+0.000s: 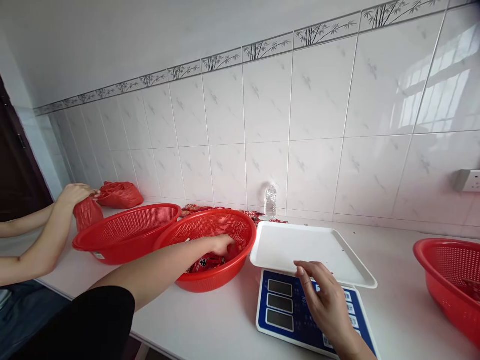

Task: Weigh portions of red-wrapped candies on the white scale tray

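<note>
Reaching L hand (222, 244) in basket (219, 282), R hand (325, 299) nr scale (275, 332)

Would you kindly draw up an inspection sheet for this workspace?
Surface: white tabletop, small dark specks near the wall.
Job's things: middle red basket holding red printed packets; digital scale with white tray.
Clutter: clear plastic bottle by the wall; further red baskets at left and right.
Hands: left hand inside the middle basket, grip unclear; right hand over the scale, fingers partly extended.
Cables: nothing seen.
Surroundings: tiled wall, socket; co-worker's hands holding a red plastic bag.
</note>
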Tool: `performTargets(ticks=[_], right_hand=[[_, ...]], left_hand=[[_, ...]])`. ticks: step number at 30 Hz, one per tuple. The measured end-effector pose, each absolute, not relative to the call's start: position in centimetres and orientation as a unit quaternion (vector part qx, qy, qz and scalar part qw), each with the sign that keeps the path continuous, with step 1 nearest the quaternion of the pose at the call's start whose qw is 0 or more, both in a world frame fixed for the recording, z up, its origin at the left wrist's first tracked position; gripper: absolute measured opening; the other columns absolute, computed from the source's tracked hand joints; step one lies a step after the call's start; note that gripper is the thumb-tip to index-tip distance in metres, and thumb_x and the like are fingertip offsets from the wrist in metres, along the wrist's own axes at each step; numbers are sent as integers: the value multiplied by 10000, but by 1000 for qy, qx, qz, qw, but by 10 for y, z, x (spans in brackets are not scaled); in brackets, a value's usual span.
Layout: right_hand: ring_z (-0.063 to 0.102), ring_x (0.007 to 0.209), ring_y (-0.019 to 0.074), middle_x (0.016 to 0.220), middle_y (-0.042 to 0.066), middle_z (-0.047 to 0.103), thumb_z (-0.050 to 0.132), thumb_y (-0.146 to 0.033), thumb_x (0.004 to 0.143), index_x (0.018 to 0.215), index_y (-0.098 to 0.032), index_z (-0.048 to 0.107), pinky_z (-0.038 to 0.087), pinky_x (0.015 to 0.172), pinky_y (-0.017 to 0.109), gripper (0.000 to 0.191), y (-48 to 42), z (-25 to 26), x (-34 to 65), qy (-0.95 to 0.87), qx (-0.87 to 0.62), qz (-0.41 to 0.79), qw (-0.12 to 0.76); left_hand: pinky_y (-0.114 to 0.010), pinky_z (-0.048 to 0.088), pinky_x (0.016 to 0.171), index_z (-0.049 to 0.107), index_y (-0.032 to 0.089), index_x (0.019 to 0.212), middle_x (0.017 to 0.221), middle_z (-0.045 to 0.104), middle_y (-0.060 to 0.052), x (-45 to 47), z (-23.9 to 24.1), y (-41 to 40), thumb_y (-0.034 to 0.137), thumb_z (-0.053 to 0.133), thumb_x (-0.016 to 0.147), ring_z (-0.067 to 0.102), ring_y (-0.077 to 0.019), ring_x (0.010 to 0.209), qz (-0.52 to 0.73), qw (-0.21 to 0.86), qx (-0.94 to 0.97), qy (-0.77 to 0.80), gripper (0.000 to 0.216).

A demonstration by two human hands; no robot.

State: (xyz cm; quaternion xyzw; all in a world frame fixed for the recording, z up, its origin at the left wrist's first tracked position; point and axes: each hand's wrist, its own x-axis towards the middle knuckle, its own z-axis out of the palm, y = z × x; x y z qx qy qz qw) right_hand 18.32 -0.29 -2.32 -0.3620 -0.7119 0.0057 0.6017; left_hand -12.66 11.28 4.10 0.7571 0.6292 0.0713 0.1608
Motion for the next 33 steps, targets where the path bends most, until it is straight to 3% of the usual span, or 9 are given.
performTargets(ticks=[15, 19, 25, 30, 33], right_hand=[[625, 666, 161, 741, 27, 656, 479, -329, 950, 992, -233, 662, 500, 578, 259, 211, -2, -29, 185, -712, -380, 33, 590], [621, 649, 153, 718, 19, 648, 477, -340, 950, 991, -231, 665, 500, 575, 250, 222, -2, -29, 185, -710, -382, 42, 590], [604, 642, 138, 710, 4, 629, 472, -350, 952, 991, -231, 666, 479, 558, 230, 231, -2, -30, 186, -704, -396, 68, 585], [589, 631, 140, 703, 6, 620, 460, -360, 956, 997, -219, 666, 469, 584, 242, 252, -2, -29, 187, -704, -404, 76, 580], [586, 634, 138, 706, 6, 620, 455, -355, 960, 988, -215, 666, 460, 590, 244, 254, -1, -29, 186, -707, -401, 78, 578]], left_hand=[[-233, 359, 498, 581, 194, 668, 618, 582, 29, -138, 87, 125, 171, 660, 550, 524, -147, 565, 127, 180, 746, 628, 143], [-231, 389, 502, 578, 177, 721, 633, 617, 19, -118, 107, 129, 174, 652, 601, 566, -144, 560, 184, 190, 744, 614, 141], [-228, 492, 582, 529, 180, 789, 732, 650, 3, -63, 123, 130, 151, 659, 660, 648, -146, 631, 260, 333, 725, 544, 186], [-241, 528, 654, 506, 177, 869, 890, 616, -31, -26, 114, 124, 202, 623, 775, 651, -155, 801, 243, 361, 739, 514, 152], [-247, 530, 630, 500, 179, 881, 923, 598, -31, -15, 108, 121, 212, 594, 797, 642, -152, 788, 203, 355, 747, 525, 130]])
